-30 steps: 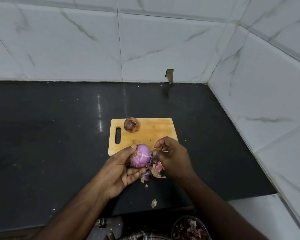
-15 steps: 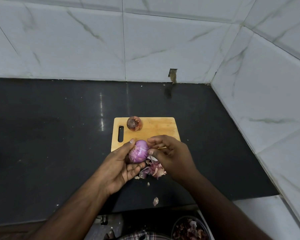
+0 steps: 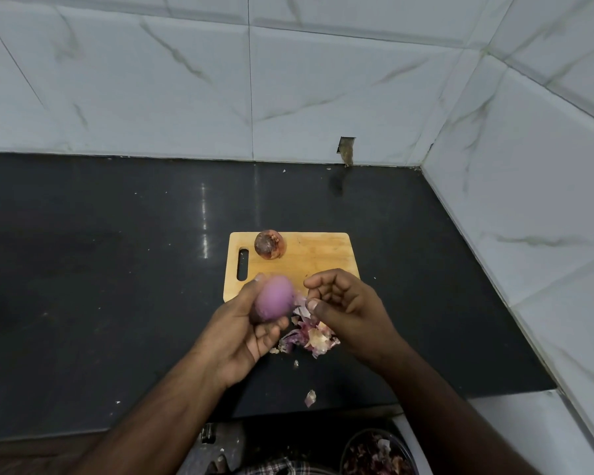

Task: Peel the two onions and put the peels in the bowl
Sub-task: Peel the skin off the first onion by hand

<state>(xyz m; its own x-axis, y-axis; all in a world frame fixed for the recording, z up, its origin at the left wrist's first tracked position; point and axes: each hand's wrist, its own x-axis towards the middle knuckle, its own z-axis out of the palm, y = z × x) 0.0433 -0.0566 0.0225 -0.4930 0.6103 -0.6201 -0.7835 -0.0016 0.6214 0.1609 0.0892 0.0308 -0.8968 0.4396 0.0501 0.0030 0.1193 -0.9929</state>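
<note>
Since the prev. frame, the peeled onion [image 3: 274, 298] has been rotated in the left hand [image 3: 244, 332] and is now seen blurred; the right hand [image 3: 343, 305] has been drawn slightly away from it, w/ a strip of skin stretched between the two.

Left hand: fingers and thumb are curled round the peeled onion, thumb tip at its top, fingertips under its lower edge. Onion is held just above the near edge of the cutting board [image 3: 318, 258], over the dark countertop [image 3: 100, 286]. Its surface is seen smooth and purple.

Right hand: thumb and forefinger are closed toward a pale peel strip [image 3: 300, 305] just beside the onion's right side; remaining fingers are curled loosely. Whether the strip is firmly pinched cannot be told, as contact is partly hidden.

Peel pile [image 3: 309, 334]: found on the countertop directly below and between both hands, touching neither board nor bowl. One loose peel scrap [image 3: 310, 397] is noted nearer the counter's front edge, apart from the pile.

Second onion [image 3: 270, 244]: unpeeled, brown-skinned, resting on the far left part of the board, near the handle slot.

Bowl [image 3: 348, 447]: partly in view at bottom right, below the counter edge, w/ purple peels already inside. Well apart from both hands.
</note>
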